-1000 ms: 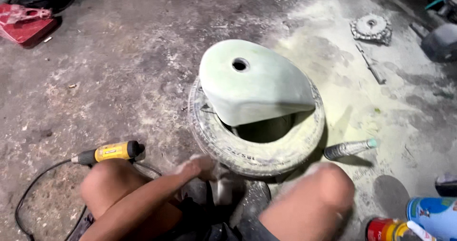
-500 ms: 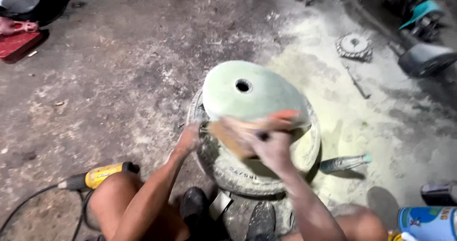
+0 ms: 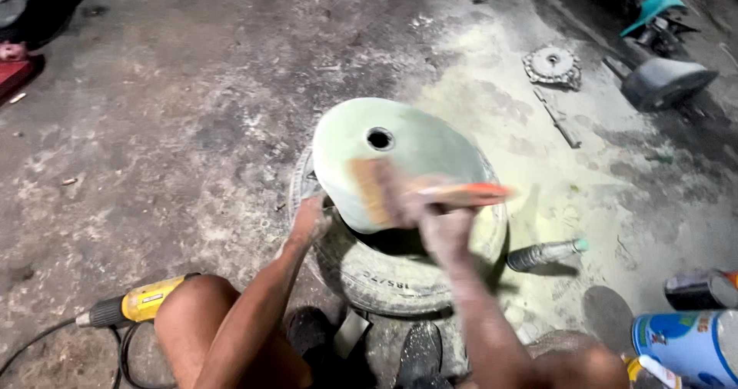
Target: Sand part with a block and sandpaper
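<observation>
Yellow plastic marks the body of a corded power tool (image 3: 142, 303) lying on the dusty concrete floor (image 3: 154, 112) at far left, beside the person's bent knee. Next comes the left hand (image 3: 309, 221), fingers pressed flat against the rim of a worn, dust-coated rubber tyre (image 3: 400, 270). Resting tilted on that tyre is a pale green rounded shell with a small round hole (image 3: 400, 154). The right hand (image 3: 440, 221), blurred, is closed around an orange-handled brush (image 3: 430, 194) whose bristles touch the shell. Farther right, a dusty grey bottle (image 3: 547, 254) lies on the floor, with a blue and white can (image 3: 688, 344) at the lower right.
</observation>
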